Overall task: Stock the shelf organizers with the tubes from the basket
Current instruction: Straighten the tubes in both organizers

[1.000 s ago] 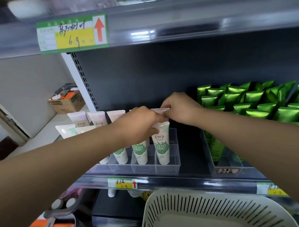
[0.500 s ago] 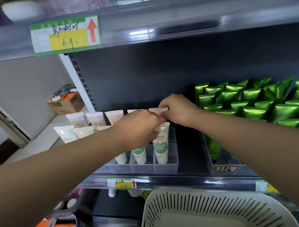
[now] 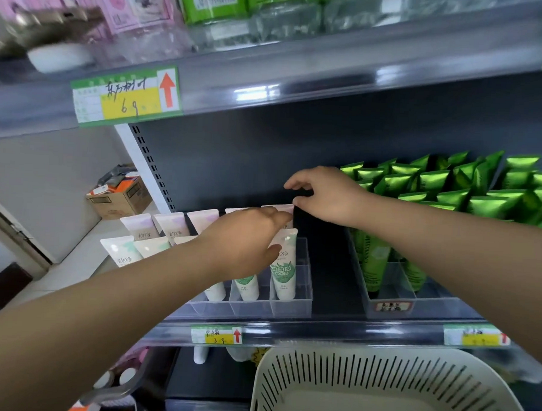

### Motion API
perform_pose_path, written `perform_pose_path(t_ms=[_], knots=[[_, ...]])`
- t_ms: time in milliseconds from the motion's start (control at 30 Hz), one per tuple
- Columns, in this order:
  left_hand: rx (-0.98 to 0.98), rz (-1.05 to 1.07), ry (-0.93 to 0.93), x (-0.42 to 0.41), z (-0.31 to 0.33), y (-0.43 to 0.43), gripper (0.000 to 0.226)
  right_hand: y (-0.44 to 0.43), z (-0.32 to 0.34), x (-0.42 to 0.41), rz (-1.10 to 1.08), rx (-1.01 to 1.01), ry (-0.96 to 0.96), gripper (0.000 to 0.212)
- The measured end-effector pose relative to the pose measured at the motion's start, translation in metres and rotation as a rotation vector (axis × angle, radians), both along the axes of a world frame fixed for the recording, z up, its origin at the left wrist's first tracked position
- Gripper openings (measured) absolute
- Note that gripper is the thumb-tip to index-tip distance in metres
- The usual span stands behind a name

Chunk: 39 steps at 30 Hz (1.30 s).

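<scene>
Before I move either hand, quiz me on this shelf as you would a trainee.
1. True or false: the green tubes stand to the right of the clear organizer that holds the white tubes.
2. The arrow on the upper price tag points: A up, B down, C left.
3. Which hand lies over the front row of white tubes?
Key: 1 true; 2 A; 3 the left hand.
</scene>
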<state>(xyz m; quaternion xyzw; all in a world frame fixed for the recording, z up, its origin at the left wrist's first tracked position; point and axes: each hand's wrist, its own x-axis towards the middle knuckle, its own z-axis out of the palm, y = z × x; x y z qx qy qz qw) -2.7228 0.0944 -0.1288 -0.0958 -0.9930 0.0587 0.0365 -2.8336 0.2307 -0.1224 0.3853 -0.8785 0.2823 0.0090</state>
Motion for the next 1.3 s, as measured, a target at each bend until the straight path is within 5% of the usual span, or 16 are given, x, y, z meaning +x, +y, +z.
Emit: perform_pose_path(t_ms=[500,833,1300], knots=[[0.212,-0.124,0.138,-0.02,0.016,0.09,0.054,0.131,0.033,0.003,-0.107,-0.028,0.016,0.022],[0.298,-0.009,0.022,-0.047,0.0,0.114,0.06,0.177,0.015,0.003,-0.107,0.168,-0.024,0.028],[0.303,0.024,-0.011,-0.068,-0.03,0.111,0.041,0.169,-0.006,0.0,-0.094,0.475,0.137,0.037]])
